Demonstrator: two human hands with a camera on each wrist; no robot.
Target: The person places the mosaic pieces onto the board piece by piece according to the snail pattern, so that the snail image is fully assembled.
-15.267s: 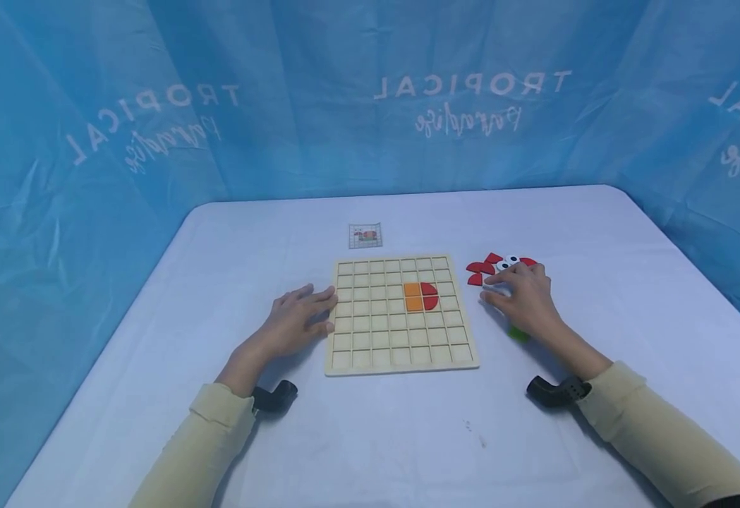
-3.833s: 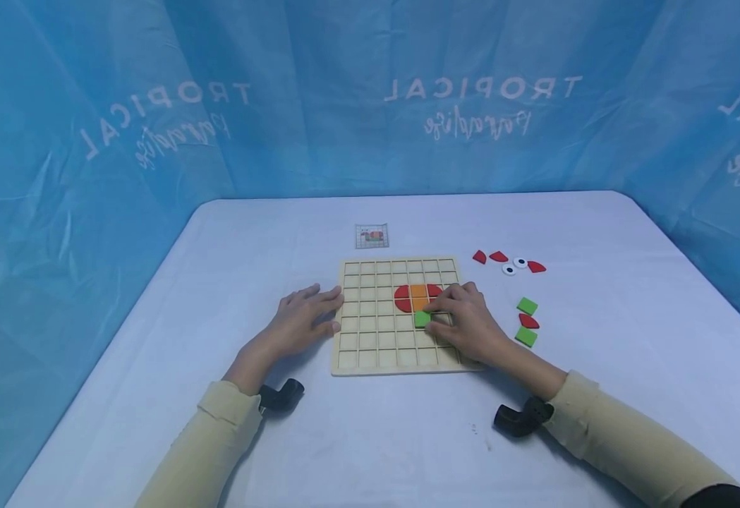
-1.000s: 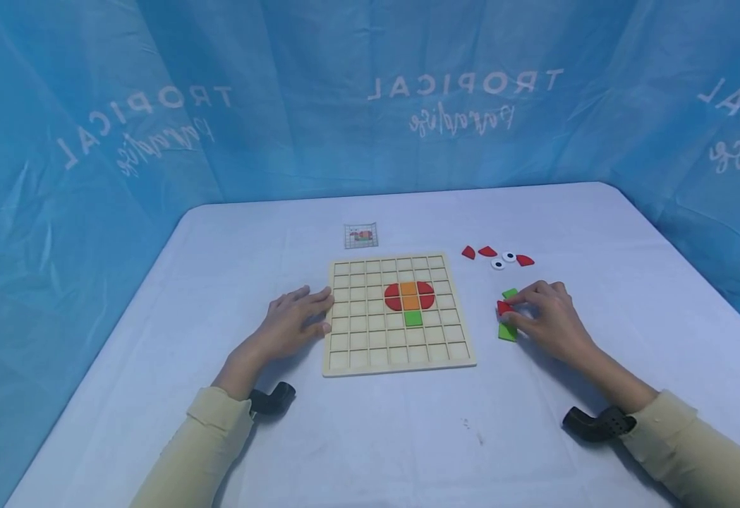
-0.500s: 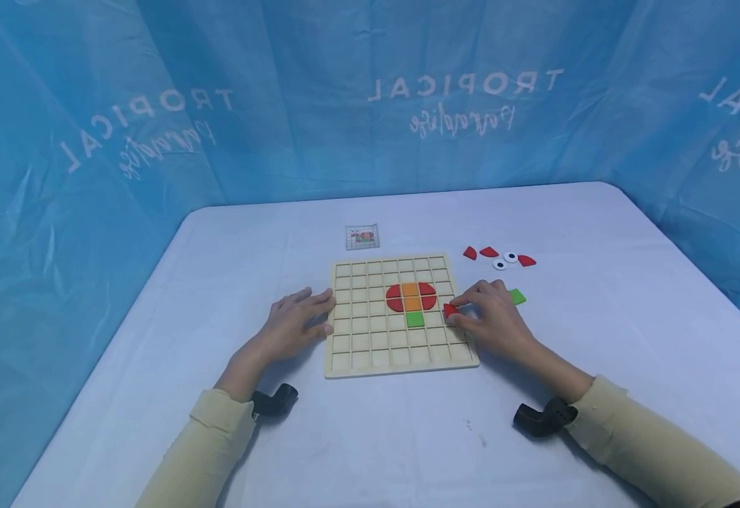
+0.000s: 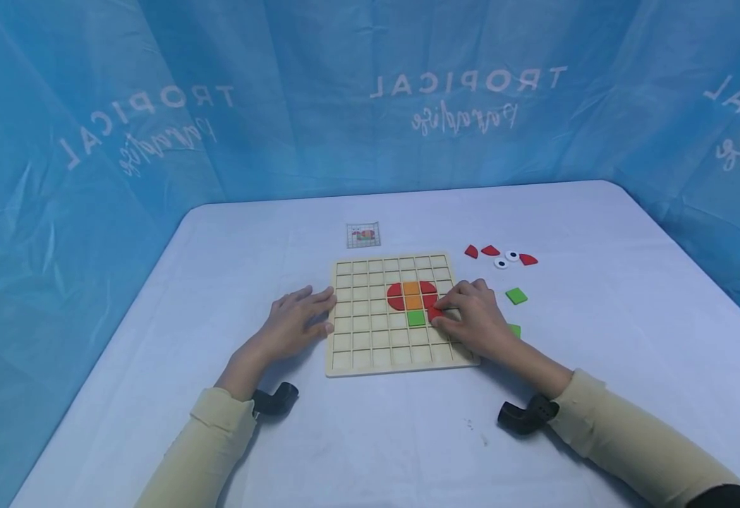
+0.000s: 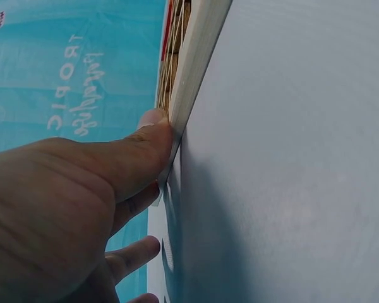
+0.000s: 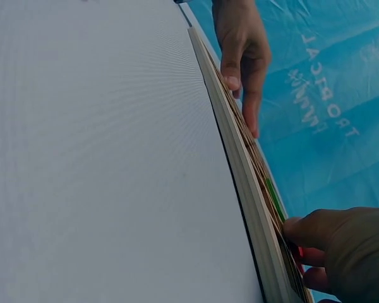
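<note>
A pale wooden grid board (image 5: 363, 360) lies on the table. My right hand (image 5: 474, 317) pinches a red quarter-round tile (image 5: 434, 313) between thumb and fingers, over the cell right of a green square tile (image 5: 416, 318); whether it sits flat in the cell is hidden. Above the green one, orange tiles (image 5: 412, 302) stand between red rounded tiles (image 5: 395, 296). My left hand (image 5: 296, 321) touches the board's left edge with spread fingers. In the left wrist view, its thumb (image 6: 142, 148) rests against the board's rim.
Right of the board lie red quarter-round tiles (image 5: 490, 250), two eye discs (image 5: 501, 263) and a green square (image 5: 516, 295); another green square (image 5: 515, 329) is partly behind my right hand. A small picture card (image 5: 363, 235) lies behind the board. A blue curtain (image 5: 319, 127) hangs beyond the table.
Since the oldest frame, red tiles left of the orange ones and a green square have joined the board. In the last second my right hand has carried a red tile leftward from the table onto the board.
</note>
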